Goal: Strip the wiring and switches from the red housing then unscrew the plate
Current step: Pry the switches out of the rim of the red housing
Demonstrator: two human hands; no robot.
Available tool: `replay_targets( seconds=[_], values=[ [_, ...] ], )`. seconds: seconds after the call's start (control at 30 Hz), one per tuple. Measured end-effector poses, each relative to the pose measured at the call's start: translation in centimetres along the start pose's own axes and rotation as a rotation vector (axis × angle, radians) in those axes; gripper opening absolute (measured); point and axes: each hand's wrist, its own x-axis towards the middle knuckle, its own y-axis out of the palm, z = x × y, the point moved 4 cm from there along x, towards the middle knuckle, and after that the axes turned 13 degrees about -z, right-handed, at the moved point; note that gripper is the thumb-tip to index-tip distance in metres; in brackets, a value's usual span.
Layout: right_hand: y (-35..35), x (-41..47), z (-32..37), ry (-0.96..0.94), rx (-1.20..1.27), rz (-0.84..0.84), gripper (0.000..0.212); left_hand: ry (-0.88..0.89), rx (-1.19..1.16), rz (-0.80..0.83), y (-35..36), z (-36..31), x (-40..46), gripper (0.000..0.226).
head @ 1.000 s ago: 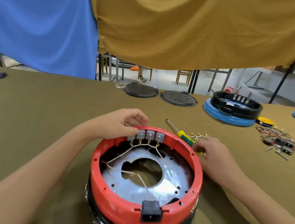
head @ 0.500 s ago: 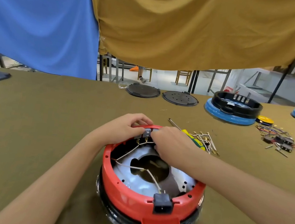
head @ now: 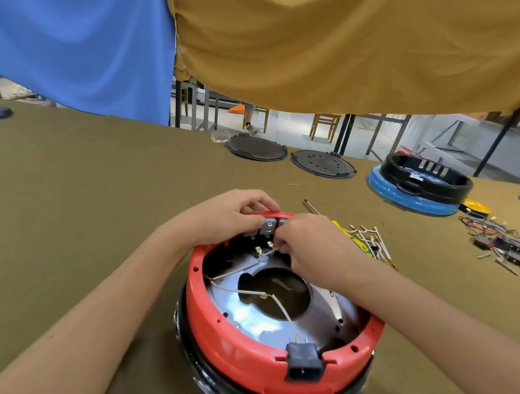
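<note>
The red housing point(head: 253, 355) stands upside down on the table in front of me, with a shiny metal plate point(head: 257, 323) inside and a black power socket point(head: 304, 362) at its near rim. Grey switches point(head: 267, 227) sit along the far rim. White wires point(head: 241, 291) run across the plate to brass terminals point(head: 259, 250). My left hand point(head: 227, 215) grips the far rim beside the switches. My right hand point(head: 308, 247) pinches a white wire just below the switches; its fingertips are partly hidden.
A yellow-green screwdriver point(head: 345, 232) and loose white wires point(head: 373, 239) lie right of the housing. Far right lie removed switches with coloured wiring point(head: 506, 244). A black and blue housing point(head: 421, 189) and two black round lids point(head: 289, 156) stand at the far edge.
My right hand left the screwdriver side and came over the far rim to the switches. Two terminals now hang free below the switches. My left hand stayed on the rim.
</note>
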Motion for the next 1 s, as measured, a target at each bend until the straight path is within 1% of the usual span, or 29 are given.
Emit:
replay_targets(
  seconds=[0.13,0.33,0.53,0.77,0.87,1.0],
  values=[
    [0.0,0.1,0.1,0.027,0.015,-0.022,0.023,0.002,0.039,-0.005,0.0,-0.2,0.0,0.025],
    [-0.4,0.2,-0.1,0.12,0.111,-0.074,0.023,0.005,0.044,-0.01,0.1,-0.2,-0.1,0.025],
    [-0.5,0.3,0.9,0.058,0.07,-0.11,0.02,0.01,0.023,-0.011,0.2,0.2,0.1,0.023],
    [-0.6,-0.8,-0.5,-0.046,0.087,-0.027,0.023,0.022,-0.002,0.017,0.5,0.1,0.1,0.025],
    [-0.6,-0.8,-0.2,-0.093,0.047,-0.017,0.019,0.03,0.036,0.017,0.5,-0.1,-0.1,0.026],
    [-0.6,-0.8,0.0,-0.068,0.042,-0.019,0.016,0.041,0.074,0.021,0.4,-0.4,-0.2,0.025]
  ],
)
